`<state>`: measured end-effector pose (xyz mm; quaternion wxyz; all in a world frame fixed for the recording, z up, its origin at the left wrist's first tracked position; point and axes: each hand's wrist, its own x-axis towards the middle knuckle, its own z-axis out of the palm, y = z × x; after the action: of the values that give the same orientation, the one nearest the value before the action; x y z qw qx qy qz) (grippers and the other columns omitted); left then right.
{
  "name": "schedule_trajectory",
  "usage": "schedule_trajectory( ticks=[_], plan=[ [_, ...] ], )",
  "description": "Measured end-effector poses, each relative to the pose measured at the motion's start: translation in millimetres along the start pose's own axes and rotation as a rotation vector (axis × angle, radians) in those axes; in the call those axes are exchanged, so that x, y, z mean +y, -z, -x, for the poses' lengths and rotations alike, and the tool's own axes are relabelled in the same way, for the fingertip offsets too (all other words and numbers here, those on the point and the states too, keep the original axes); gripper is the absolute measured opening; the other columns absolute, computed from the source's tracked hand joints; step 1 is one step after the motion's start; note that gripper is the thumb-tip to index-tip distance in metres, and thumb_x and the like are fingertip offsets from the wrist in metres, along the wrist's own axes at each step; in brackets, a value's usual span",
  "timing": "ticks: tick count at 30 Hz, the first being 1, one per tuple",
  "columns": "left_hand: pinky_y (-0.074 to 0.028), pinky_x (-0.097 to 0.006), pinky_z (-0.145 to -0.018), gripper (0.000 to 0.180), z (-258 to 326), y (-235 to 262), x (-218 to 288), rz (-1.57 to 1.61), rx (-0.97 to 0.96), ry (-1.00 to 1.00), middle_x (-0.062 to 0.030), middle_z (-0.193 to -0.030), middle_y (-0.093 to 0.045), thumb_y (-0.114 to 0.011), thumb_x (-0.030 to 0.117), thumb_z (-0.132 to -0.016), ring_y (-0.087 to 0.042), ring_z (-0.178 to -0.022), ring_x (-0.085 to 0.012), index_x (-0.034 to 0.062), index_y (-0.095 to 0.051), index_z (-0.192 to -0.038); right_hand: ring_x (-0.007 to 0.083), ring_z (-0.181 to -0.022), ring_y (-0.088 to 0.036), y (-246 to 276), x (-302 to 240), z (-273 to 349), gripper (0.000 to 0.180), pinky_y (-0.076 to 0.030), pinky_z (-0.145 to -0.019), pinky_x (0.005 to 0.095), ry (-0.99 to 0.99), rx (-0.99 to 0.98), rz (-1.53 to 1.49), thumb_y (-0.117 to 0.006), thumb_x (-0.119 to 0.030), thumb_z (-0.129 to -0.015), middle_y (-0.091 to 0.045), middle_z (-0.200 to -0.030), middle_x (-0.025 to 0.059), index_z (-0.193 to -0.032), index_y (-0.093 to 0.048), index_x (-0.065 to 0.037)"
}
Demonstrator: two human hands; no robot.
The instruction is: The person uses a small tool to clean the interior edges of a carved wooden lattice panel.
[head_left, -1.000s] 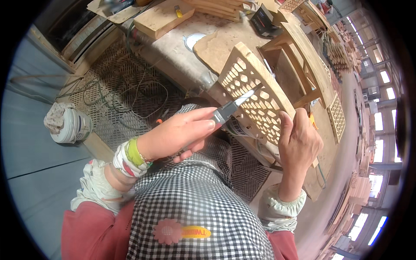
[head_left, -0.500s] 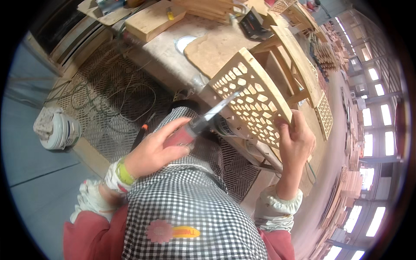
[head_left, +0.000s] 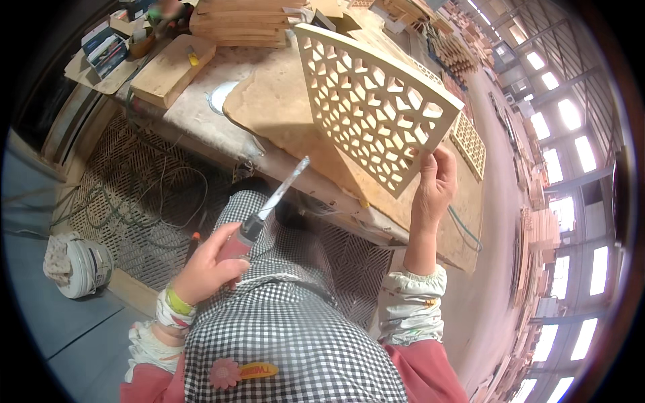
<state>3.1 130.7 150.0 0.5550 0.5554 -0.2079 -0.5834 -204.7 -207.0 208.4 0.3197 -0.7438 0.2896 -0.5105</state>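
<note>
A square wooden panel [head_left: 373,101], pierced all over with irregular polygon holes, is held up at a tilt above the workbench. My right hand [head_left: 438,185] pinches its lower right corner between thumb and fingers. In front of my apron, my left hand [head_left: 209,267] is wrapped around a red-handled tool [head_left: 250,230] with a black collar and a long, narrow, pale tip. That tip points up toward the bench and stays apart from the panel. Its exact kind I cannot make out.
A brown sheet [head_left: 269,101] covers part of the workbench [head_left: 181,121]. A wooden block [head_left: 168,72] and stacked boards [head_left: 235,23] lie beyond. Another pierced panel [head_left: 469,144] rests at the right. On the floor are a white bucket [head_left: 87,269] and cables [head_left: 201,174].
The tool's tip has drawn back from the panel, toward my body. My right hand has raised and turned the panel, which now shows its holes more squarely. The view has shifted too.
</note>
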Motion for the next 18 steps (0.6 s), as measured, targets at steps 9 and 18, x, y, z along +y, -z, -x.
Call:
schedule_trajectory(
  ticks=[9, 18],
  plan=[
    [-0.046, -0.026, -0.069, 0.067, -21, -23, -7, -0.249, -0.059, -0.131, -0.0029, -0.102, -0.06, -0.074, 0.015, -0.089, -0.056, -0.078, -0.0093, 0.0011, -0.047, -0.149, 0.0096, -0.096, -0.064, 15, 15, 33, 0.018, -0.052, -0.088, 0.0243, 0.018, 0.141, 0.106, -0.06, -0.009, -0.109, -0.068, -0.106, 0.0044, -0.124, -0.061, 0.0],
    [-0.054, -0.035, -0.093, 0.07, -42, -46, 8, -0.447, -0.154, -0.223, -0.0155, -0.118, -0.07, -0.078, 0.027, -0.09, -0.071, -0.105, -0.0238, 0.0014, -0.049, -0.149, 0.0121, -0.102, -0.065, 31, 19, 44, 0.025, -0.05, -0.095, 0.0268, -0.099, 0.188, 0.045, -0.062, -0.001, -0.105, -0.071, -0.116, 0.0051, -0.13, -0.062, 0.001]
  ],
)
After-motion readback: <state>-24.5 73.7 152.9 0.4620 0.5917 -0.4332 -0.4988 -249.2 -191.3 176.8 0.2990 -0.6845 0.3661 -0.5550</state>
